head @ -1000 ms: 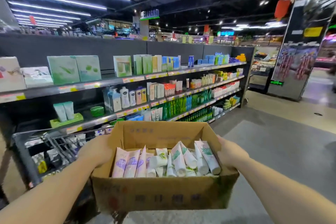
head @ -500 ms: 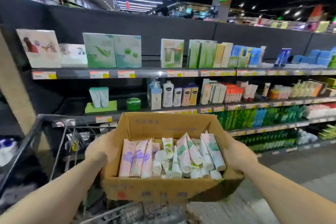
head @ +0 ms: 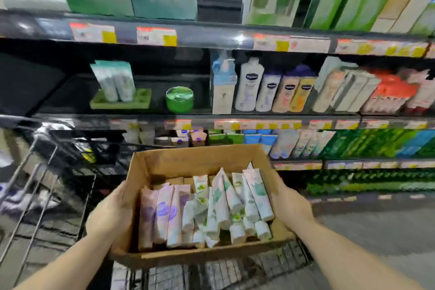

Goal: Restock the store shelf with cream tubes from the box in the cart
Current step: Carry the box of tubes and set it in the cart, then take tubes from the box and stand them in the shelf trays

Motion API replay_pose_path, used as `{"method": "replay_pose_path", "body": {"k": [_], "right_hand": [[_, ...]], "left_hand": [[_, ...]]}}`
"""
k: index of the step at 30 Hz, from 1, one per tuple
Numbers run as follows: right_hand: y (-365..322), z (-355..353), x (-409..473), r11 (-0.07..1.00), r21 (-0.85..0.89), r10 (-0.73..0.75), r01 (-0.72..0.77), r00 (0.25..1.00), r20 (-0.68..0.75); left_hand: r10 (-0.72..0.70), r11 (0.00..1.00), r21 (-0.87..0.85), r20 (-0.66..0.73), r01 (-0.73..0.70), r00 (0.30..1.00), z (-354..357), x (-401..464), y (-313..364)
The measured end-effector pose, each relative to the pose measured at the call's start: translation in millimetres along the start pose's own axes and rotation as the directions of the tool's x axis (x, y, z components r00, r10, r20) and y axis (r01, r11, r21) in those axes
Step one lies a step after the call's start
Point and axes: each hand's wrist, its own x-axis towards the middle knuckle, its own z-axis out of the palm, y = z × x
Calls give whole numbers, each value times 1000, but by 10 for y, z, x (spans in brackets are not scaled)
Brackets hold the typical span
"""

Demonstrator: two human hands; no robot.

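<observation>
Cardboard box (head: 179, 160), gripped by both hands, now nearer the shelf (head: 211, 116).

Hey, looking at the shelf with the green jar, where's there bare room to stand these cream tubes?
Bare shelf shows between the green tray and the green jar, and a narrower gap between the jar and the blue-topped bottle. Left of the tray looks dark and open. Right of that bottle, it is packed.
</observation>
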Motion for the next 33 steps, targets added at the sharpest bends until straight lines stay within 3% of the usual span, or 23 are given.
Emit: {"method": "replay_pose_path", "body": {"k": [4, 12, 21, 26, 28, 31, 33], "right_hand": [[188, 586, 347, 997, 71, 31, -34, 999, 35], [683, 1587, 704, 988, -145, 70, -45, 982, 177], [771, 2129, 720, 966, -256, 84, -27, 973, 217], [721, 1964, 755, 983, -170, 114, -69, 955, 273], [666, 1898, 743, 990, -81, 132, -116, 966, 224], [464, 1763, 748, 992, 65, 101, -104, 993, 56], [267, 1726, 799, 978, 199, 56, -68, 996, 68]], "left_hand": [[-185, 977, 118, 77, 175, 980, 594, 140, -191], [-369, 927, 147, 186, 346, 910, 1732, 196, -553], [-401, 916, 64, 141, 396, 905, 2309, 131, -784], [-396, 917, 70, 283, 393, 874, 2231, 191, -633], [-400, 917, 124, 296, 380, 868, 2220, 244, -582], [-309, 944, 188, 214, 271, 927, 2227, 259, -328], [-218, 973, 132, 230, 191, 948, 2242, 224, -17]]}}
